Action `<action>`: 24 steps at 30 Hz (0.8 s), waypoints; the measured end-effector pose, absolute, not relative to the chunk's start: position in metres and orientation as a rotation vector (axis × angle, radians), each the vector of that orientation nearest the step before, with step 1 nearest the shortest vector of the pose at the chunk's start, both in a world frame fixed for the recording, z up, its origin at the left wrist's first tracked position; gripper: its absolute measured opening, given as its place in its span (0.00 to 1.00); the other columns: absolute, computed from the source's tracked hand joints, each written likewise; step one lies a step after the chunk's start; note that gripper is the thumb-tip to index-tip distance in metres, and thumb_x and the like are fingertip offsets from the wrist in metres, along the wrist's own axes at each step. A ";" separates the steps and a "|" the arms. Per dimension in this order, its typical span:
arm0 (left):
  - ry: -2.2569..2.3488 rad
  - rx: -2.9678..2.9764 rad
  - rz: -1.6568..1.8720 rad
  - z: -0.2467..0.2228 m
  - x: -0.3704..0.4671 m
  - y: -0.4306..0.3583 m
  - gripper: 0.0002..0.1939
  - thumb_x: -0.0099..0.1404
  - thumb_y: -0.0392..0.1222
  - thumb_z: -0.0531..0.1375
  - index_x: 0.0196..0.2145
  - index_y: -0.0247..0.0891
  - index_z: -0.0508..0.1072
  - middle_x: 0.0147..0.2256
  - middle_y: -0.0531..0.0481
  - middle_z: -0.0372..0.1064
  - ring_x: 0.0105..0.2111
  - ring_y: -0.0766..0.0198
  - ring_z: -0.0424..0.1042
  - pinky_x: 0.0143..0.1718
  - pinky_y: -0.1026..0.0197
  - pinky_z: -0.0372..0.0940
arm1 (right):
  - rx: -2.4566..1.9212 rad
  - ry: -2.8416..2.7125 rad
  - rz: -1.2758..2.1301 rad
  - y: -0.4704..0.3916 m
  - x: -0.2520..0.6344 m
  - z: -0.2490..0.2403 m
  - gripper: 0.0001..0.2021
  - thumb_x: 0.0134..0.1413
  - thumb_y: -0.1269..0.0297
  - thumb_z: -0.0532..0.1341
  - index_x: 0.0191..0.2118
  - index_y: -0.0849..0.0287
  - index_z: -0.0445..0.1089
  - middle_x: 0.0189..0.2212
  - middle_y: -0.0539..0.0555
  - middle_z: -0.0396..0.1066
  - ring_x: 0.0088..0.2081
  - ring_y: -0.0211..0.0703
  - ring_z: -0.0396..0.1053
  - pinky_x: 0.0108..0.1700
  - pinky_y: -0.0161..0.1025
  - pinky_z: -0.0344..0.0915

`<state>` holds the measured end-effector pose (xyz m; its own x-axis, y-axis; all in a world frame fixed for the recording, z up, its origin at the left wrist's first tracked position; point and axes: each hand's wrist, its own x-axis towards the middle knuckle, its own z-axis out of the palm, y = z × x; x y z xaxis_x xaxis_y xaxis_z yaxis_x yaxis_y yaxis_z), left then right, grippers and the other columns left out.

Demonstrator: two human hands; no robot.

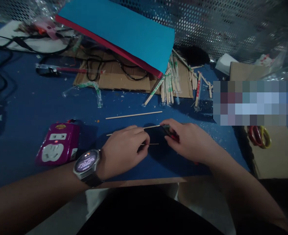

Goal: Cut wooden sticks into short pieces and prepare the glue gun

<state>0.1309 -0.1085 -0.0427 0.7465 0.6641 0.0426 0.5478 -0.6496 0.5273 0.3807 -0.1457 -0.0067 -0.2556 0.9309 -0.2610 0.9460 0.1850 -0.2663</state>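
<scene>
Dark-clothed lap before a blue table.
Right hand clasps a dark-and-red tool by the middle stick; left hand covers that stick, perhaps steadying it, its grip unclear.

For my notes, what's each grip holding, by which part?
Right grip holds a dark-and-red tool; the held part is hidden. Left grip: I cannot tell.

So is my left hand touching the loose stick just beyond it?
Apart. The head view shows blue tabletop between the left hand and that loose stick.
</scene>
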 end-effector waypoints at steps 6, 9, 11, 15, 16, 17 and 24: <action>0.876 2.198 0.487 -0.031 0.128 -0.106 0.04 0.72 0.38 0.60 0.37 0.41 0.74 0.34 0.54 0.70 0.35 0.63 0.69 0.38 0.59 0.61 | 1.803 2.506 -0.802 -0.144 0.377 -0.008 0.23 0.66 0.64 0.65 0.65 0.52 0.68 0.50 0.55 0.82 0.44 0.50 0.79 0.42 0.40 0.64; 0.888 2.004 0.539 -0.026 0.127 -0.107 0.06 0.75 0.40 0.58 0.38 0.41 0.72 0.34 0.56 0.69 0.33 0.67 0.67 0.35 0.62 0.61 | 1.764 2.649 -0.911 -0.145 0.379 -0.005 0.18 0.67 0.63 0.65 0.61 0.55 0.71 0.53 0.57 0.79 0.47 0.50 0.77 0.46 0.41 0.66; 0.883 1.950 0.586 -0.025 0.126 -0.108 0.07 0.76 0.40 0.56 0.38 0.41 0.70 0.35 0.55 0.67 0.33 0.67 0.65 0.35 0.62 0.62 | 1.684 2.807 -1.091 -0.147 0.380 -0.002 0.12 0.71 0.63 0.61 0.57 0.56 0.72 0.49 0.56 0.79 0.44 0.46 0.76 0.46 0.40 0.67; 0.812 1.931 0.556 -0.026 0.125 -0.110 0.06 0.77 0.40 0.55 0.39 0.41 0.68 0.32 0.57 0.66 0.30 0.68 0.64 0.32 0.63 0.60 | 1.538 3.000 -1.403 -0.150 0.379 0.000 0.11 0.78 0.63 0.54 0.49 0.56 0.74 0.41 0.53 0.78 0.40 0.41 0.75 0.45 0.38 0.68; 0.782 1.921 0.530 -0.026 0.125 -0.111 0.05 0.77 0.40 0.55 0.39 0.41 0.68 0.30 0.59 0.65 0.28 0.69 0.63 0.30 0.63 0.58 | 1.541 2.996 -1.414 -0.151 0.377 -0.001 0.12 0.78 0.63 0.53 0.47 0.56 0.74 0.39 0.53 0.78 0.39 0.40 0.74 0.45 0.38 0.67; 0.753 1.905 0.513 -0.025 0.125 -0.111 0.05 0.77 0.40 0.56 0.40 0.41 0.68 0.28 0.60 0.64 0.26 0.70 0.61 0.29 0.64 0.57 | 1.534 2.992 -1.428 -0.152 0.375 -0.003 0.13 0.79 0.63 0.53 0.44 0.56 0.74 0.36 0.52 0.76 0.37 0.39 0.73 0.43 0.37 0.67; 0.641 1.779 0.524 -0.021 0.123 -0.109 0.09 0.77 0.43 0.58 0.42 0.38 0.76 0.29 0.56 0.71 0.25 0.71 0.65 0.27 0.66 0.60 | 1.442 3.042 -1.652 -0.155 0.367 -0.012 0.16 0.79 0.66 0.54 0.36 0.58 0.72 0.28 0.47 0.71 0.29 0.34 0.68 0.37 0.34 0.64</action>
<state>0.1230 -0.1094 -0.0211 0.7541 0.6560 0.0326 0.1624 -0.2344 0.9585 0.3675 -0.1553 -0.0123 -0.5514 0.8197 0.1554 0.3161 0.3776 -0.8703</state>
